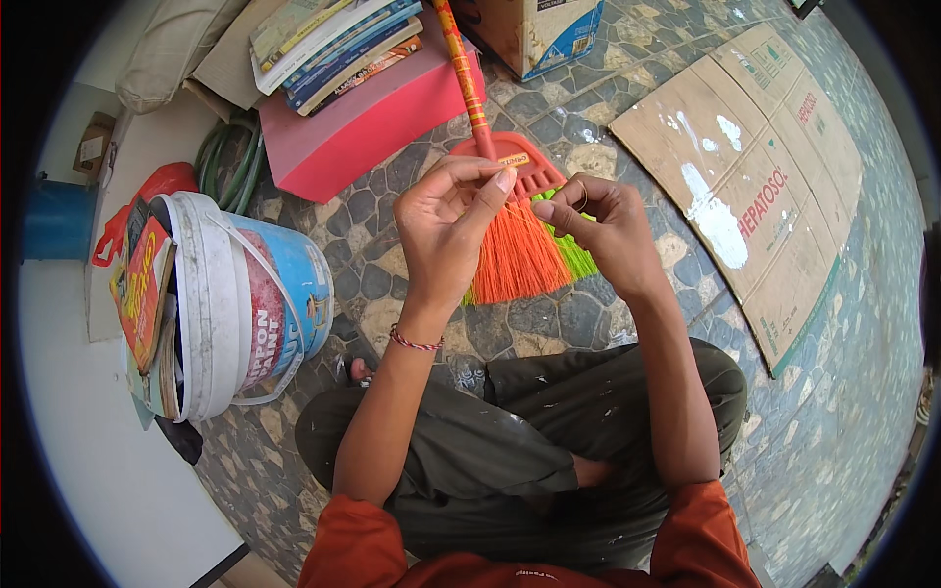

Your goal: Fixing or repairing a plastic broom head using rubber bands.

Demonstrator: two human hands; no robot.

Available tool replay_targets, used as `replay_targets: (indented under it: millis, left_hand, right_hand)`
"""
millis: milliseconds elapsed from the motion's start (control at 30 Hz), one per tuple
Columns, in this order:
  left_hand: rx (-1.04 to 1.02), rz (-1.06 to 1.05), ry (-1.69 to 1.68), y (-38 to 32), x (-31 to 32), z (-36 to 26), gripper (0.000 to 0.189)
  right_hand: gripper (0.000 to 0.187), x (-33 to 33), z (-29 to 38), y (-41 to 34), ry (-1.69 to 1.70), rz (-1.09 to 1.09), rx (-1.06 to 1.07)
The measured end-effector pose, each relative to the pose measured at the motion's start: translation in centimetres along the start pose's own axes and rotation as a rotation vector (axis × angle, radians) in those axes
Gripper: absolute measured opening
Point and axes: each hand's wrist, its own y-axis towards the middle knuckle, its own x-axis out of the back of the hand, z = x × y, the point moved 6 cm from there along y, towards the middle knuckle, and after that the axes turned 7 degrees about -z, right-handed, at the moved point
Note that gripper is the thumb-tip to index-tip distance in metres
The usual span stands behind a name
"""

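My left hand (448, 220) is raised above the broom, thumb and index fingertips together. Whether something thin is pinched there cannot be made out. To its right, my right hand (610, 231) pinches a thin, yellowish-brown strand (585, 197), which curves in a small loop by the index finger. Beneath both hands a broom lies on the floor, with a red plastic head (540, 165), orange bristles (518, 257) and green bristles (579, 253). Its patterned red and yellow handle (462, 70) points away from me. My left hand hides part of the head and bristles.
On the left a white paint bucket (209, 309) holds books (147, 294). Behind it are a coiled green hose (231, 165) and a pink box (367, 128) bearing stacked books (338, 55). Flattened cardboard (757, 184) lies right on the stone-patterned floor (823, 441); a carton (529, 37) stands behind.
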Motion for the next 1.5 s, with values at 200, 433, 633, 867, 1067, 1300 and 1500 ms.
replay_targets:
  millis: [200,433,633,867,1067,1300,1500]
  left_hand:
    - [-0.048,0.039,0.011,0.1,-0.1,-0.3,0.008]
    - [-0.002,0.003,-0.031,0.0,-0.1,0.0,0.006]
    - [-0.143,0.05,0.056,0.0,-0.2,-0.4,0.008]
    - [-0.299,0.082,0.179,-0.1,-0.7,-1.3,0.007]
    - [-0.31,0.087,0.211,-0.3,-0.5,-1.1,0.009]
    - [-0.419,0.093,0.435,-0.7,-1.5,-2.3,0.011]
    - [-0.41,0.075,0.41,-0.7,-1.0,-1.8,0.01]
  right_hand:
    - [0.019,0.0,0.6,-0.1,-0.06,0.002,0.049]
    - [0.019,-0.2,0.4,-0.2,-0.095,0.057,0.039]
    - [0.017,0.9,1.3,0.1,-0.177,-0.068,0.125]
    - [0.013,1.2,6.4,-1.5,-0.194,-0.264,0.458]
    - [0.023,-1.0,7.4,-2.5,-0.292,-0.199,0.639]
    - [0.015,-0.7,6.5,-2.4,-0.271,-0.191,0.599]
    - [0.007,-0.9,6.3,-2.4,-0.232,-0.228,0.541]
